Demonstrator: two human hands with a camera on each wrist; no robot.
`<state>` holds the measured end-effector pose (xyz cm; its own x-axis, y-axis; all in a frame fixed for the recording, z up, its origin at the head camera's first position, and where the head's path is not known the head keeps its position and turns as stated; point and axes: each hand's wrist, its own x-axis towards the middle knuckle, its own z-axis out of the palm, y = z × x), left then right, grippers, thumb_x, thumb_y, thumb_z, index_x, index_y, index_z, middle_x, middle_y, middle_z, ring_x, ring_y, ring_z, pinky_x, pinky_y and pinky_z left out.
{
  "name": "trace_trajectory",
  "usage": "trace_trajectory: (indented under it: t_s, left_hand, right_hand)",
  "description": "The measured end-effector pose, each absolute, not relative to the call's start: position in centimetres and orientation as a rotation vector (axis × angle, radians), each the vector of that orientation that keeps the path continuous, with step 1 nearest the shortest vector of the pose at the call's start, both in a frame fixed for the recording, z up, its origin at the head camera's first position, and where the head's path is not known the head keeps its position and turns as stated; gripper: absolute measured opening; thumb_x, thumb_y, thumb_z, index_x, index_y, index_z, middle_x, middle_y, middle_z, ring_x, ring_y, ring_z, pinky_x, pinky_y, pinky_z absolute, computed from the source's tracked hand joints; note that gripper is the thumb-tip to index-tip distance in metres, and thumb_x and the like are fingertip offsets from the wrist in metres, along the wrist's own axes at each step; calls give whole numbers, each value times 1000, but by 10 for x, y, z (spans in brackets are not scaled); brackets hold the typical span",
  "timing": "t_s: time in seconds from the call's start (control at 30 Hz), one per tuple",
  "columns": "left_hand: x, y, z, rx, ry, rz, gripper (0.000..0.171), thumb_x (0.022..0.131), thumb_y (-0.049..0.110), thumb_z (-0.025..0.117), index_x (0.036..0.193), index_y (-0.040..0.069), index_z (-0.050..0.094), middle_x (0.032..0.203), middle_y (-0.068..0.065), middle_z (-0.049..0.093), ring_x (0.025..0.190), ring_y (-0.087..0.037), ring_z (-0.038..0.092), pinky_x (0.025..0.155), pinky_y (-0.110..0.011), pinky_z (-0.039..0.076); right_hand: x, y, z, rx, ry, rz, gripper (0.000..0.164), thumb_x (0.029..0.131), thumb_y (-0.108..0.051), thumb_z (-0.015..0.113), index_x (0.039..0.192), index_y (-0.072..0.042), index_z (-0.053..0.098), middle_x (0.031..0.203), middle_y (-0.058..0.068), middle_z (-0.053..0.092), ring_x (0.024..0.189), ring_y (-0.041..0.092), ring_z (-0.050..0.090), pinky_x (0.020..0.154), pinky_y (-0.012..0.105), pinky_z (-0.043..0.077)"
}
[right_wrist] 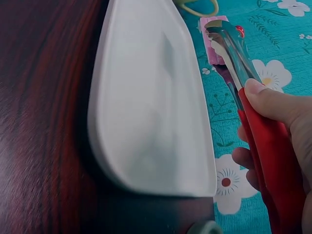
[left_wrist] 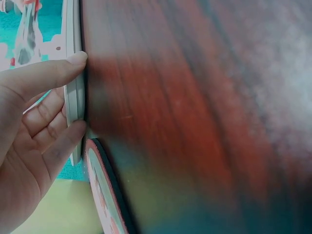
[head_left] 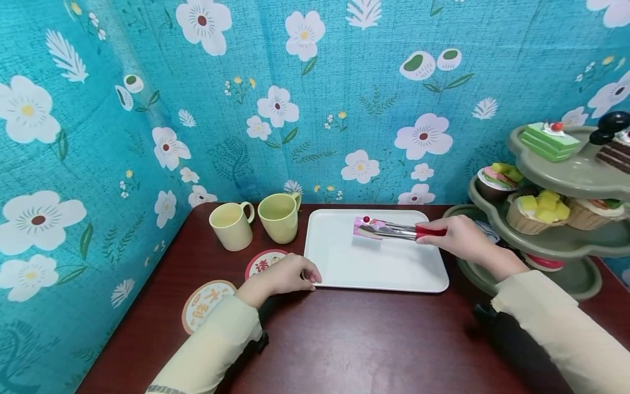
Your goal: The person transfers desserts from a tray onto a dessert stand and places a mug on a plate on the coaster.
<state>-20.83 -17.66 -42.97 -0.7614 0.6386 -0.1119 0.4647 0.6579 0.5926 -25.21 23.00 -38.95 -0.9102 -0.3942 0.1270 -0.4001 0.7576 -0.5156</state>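
A dark red wooden tabletop [head_left: 344, 339] carries everything, walled on the far side and the left by teal cloth printed with white flowers [head_left: 295, 98]. The white tray [head_left: 374, 268] lies flat near the middle of it and serves as the landmark here.

Right of the tray stands a grey-green tiered stand [head_left: 566, 241] loaded with toy cakes and tarts: a green slice and a brown one on top, fruit-topped cups below.

Left of the tray's far corner stand two pale yellow-green mugs [head_left: 280, 216], close together with handles to the right. Nearer, off the tray's left edge, lie two round coasters [head_left: 206, 301], the smaller-looking one partly under the left hand.

The left hand [head_left: 285, 276] rests at the tray's near left corner; in the left wrist view its thumb and a fingertip [left_wrist: 73, 61] press against the tray's rim, the other fingers loosely curled.

The right hand [head_left: 460, 238], over the tray's right edge, has its grip wrapped round the red handle of metal tongs [head_left: 408, 231]. The tong tips are closed on a pink cake slice [head_left: 366, 226] with a red cherry on top, held just above the tray's far middle part.
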Motion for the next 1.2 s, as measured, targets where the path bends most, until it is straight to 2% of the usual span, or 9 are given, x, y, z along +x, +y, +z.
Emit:
trace_trajectory:
  t_s: [0.13,0.23,0.3,0.43,0.53,0.7,0.9,1.0,1.2]
  left_hand:
    - [-208,-177,-430,880,2569,794,12,88,4,79,94,14,77,80,10,65,78,-6,58,75,-24,52]
    - [-208,-177,-430,876,2567,796,12,88,4,79,94,14,77,80,10,65,78,-5,58,75,-24,51]
    - [-208,-177,-430,879,2567,795,12,88,4,79,94,14,77,80,11,65,78,-5,58,75,-24,52]
    - [-207,-177,-430,882,2570,792,13,88,3,79,94,14,77,80,11,65,78,-5,59,75,-25,51]
    - [-207,-177,-429,872,2570,791,13,88,4,79,94,14,77,80,11,65,78,-5,59,75,-25,51]
    - [-207,-176,-428,863,2565,800,12,88,4,78,94,14,77,80,11,65,78,-5,58,75,-25,51]
    - [-207,-176,-428,867,2560,808,13,88,4,79,94,15,77,79,12,65,78,-5,58,74,-25,51]
    - [-208,-177,-429,875,2553,817,13,88,3,79,94,14,77,80,12,65,78,-4,58,74,-25,51]
    - [-209,-177,-430,872,2554,816,13,88,4,79,95,14,78,80,12,65,78,-5,58,75,-25,51]
  right_hand:
    - [-243,241,-390,704,-2884,816,47,87,-33,83,123,-4,73,68,4,66,56,12,38,47,29,35]
    - [-236,248,-389,734,-2857,798,47,88,-31,83,124,-4,73,55,-7,52,51,7,32,46,27,33]
    - [-232,251,-389,752,-2835,802,45,87,-29,84,123,-3,74,57,-6,58,51,5,31,46,27,33]
    - [-222,253,-387,782,-2776,777,42,84,-25,86,119,-3,76,83,9,76,55,4,37,46,25,34]
    - [-215,250,-384,798,-2729,737,41,82,-24,87,117,-4,77,84,5,77,59,4,38,47,25,35]
    - [-204,246,-378,786,-2678,670,39,79,-23,89,114,-8,79,68,-13,68,60,5,36,49,24,33]
    - [-193,247,-370,805,-2621,620,41,76,-19,91,114,-8,79,93,8,78,67,14,58,51,24,39]
    - [-187,250,-366,810,-2597,606,41,76,-19,91,114,-9,80,99,10,77,77,21,69,54,25,46]
    - [-176,256,-354,768,-2620,588,43,77,-23,91,116,-11,79,94,7,78,70,11,64,52,23,41]
